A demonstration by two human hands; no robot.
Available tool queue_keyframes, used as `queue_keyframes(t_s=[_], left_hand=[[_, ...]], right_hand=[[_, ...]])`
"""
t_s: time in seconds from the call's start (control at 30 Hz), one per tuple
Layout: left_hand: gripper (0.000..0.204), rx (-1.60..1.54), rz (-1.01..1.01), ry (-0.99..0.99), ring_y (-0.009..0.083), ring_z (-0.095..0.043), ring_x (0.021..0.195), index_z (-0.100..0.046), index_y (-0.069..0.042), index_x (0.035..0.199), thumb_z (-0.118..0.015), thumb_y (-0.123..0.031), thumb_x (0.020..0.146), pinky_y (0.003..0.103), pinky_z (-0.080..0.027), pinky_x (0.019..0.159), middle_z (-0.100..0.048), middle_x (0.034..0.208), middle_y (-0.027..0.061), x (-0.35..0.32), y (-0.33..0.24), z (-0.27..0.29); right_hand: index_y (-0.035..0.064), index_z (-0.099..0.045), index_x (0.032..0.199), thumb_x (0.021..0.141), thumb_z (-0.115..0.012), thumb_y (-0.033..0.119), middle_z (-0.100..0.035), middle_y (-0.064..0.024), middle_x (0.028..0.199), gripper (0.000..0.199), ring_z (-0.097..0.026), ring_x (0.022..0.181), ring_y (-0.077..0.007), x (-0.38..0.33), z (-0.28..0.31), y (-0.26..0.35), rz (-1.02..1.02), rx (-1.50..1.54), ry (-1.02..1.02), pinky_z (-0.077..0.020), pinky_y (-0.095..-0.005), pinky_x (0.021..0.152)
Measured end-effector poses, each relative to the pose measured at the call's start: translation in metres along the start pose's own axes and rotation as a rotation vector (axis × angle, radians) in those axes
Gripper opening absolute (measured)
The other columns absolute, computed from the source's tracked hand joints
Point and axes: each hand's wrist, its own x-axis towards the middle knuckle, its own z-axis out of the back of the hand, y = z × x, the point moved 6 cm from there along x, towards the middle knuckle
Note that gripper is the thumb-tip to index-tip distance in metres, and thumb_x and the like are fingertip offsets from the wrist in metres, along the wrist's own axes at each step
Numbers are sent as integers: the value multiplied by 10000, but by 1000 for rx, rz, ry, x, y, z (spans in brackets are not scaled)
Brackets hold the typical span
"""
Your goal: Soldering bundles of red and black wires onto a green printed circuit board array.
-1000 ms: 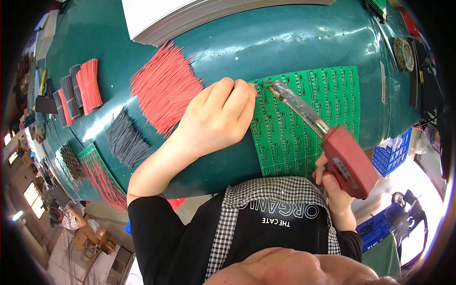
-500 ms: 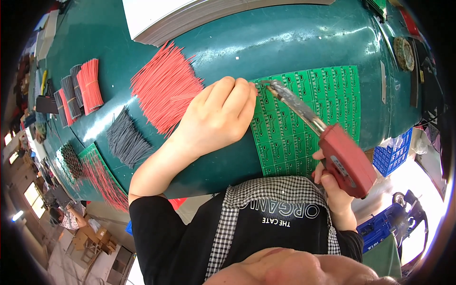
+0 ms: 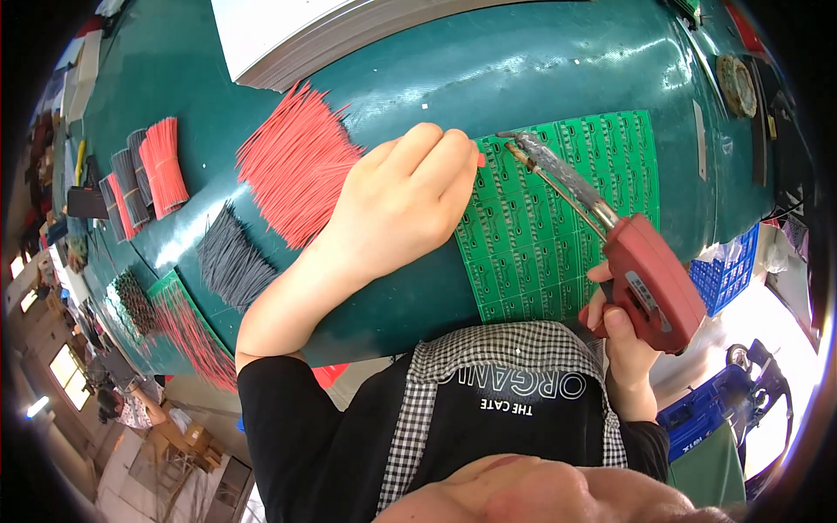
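Note:
My left hand (image 3: 397,196) is closed in a pinch at the upper left corner of a green circuit board panel (image 3: 558,228). A short red wire end (image 3: 480,160) pokes out past its fingertips; the rest of that wire is hidden. In my right hand (image 3: 626,353) is a red soldering gun (image 3: 656,283), gripped by its handle. Its metal barrel slants up and left over the panel, the tip a little to the right of the left fingertips. A large pile of red wires (image 3: 292,166) lies left of my left hand, and dark grey wires (image 3: 234,257) lie closer to me.
Bundled red and grey wires (image 3: 163,166) sit farther left on the green tabletop. A board with red wires attached (image 3: 187,318) lies at the near left edge. A white stack (image 3: 296,44) stands at the back. Beyond the table's right end is a blue crate (image 3: 725,275).
The soldering gun has shifted right, its tip drawing away from my left fingertips. The red wire end now shows more clearly beyond those fingers.

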Motion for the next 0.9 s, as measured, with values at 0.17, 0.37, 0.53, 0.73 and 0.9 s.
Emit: queue_keyframes(t_s=[0.17, 0.37, 0.53, 0.73, 0.9], left_hand=[[277, 17, -88, -25, 187, -592, 731, -644, 23, 916, -681, -12, 643, 288, -505, 570, -573, 839, 64, 4, -2, -7], [48, 98, -135, -125, 121, -498, 656, -609, -31, 717, -652, -49, 712, 230, -435, 523, -473, 724, 7, 3, -4, -7], [84, 103, -140, -115, 119, -501, 668, -616, -20, 756, -644, -56, 686, 229, -438, 524, -476, 735, 8, 4, -3, -8], [181, 136, -155, -80, 133, -519, 706, -633, -2, 809, -627, -69, 640, 227, -460, 561, -516, 784, 25, 4, -5, -7], [214, 149, -164, -78, 140, -529, 725, -637, 3, 825, -623, -72, 625, 230, -467, 578, -538, 815, 32, 5, -7, -9]], right_hand=[[-69, -447, 1260, 824, -722, 286, -592, -166, 984, 625, -547, 572, -128, -2, -2, -2, -26, 4, -4, -456, -237, 503], [-60, -480, 1227, 812, -737, 314, -592, -117, 904, 615, -540, 568, -119, -2, -3, -2, -24, 0, -29, -459, -243, 511], [-58, -484, 1224, 808, -741, 326, -585, -101, 870, 622, -539, 568, -117, -3, -5, -3, -63, 1, -39, -456, -243, 514], [19, -404, 1363, 789, -747, 85, -590, -58, 985, 672, -527, 767, -87, -5, 2, -11, -96, 48, 78, -451, -247, 669], [13, -388, 1371, 776, -768, 120, -612, -126, 1087, 715, -521, 713, -81, -6, 2, -8, -116, 118, 72, -446, -232, 621]])
